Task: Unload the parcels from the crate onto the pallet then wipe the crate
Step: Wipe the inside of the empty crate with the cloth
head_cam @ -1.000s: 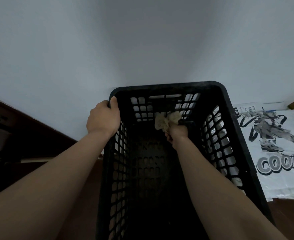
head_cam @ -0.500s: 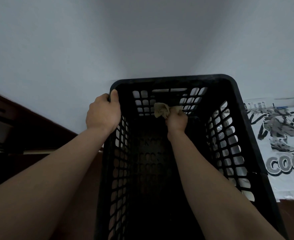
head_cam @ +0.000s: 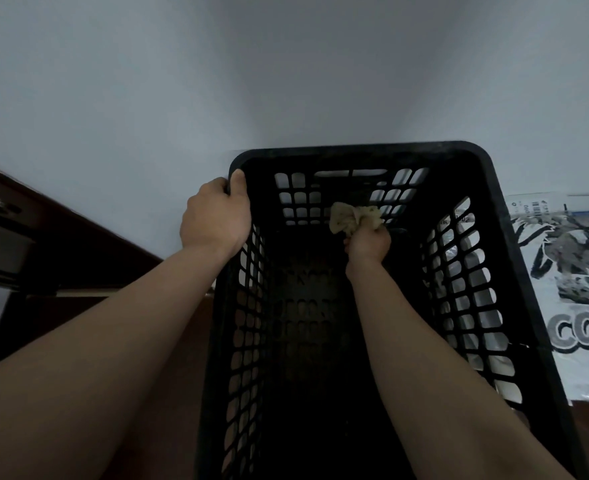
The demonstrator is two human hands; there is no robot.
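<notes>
A black plastic crate [head_cam: 507, 237] with slotted walls stands in front of me, and I see no parcels inside it. My left hand [head_cam: 215, 216] grips the crate's far left rim corner. Inside the crate, my right hand [head_cam: 369, 242] holds a crumpled beige cloth [head_cam: 353, 216] against the lower part of the far wall. To the right of the crate lies a white parcel bag [head_cam: 577, 271] printed with a cartoon figure and large letters.
A pale wall [head_cam: 286, 81] rises right behind the crate. Dark wooden furniture [head_cam: 54, 244] with a metal fitting stands at the left. Brown floor shows beside the crate on both sides.
My right hand with the cloth moved left along the far wall, then back to the right and slightly lower. My view shifted, so the crate sits further right. My left hand kept its grip.
</notes>
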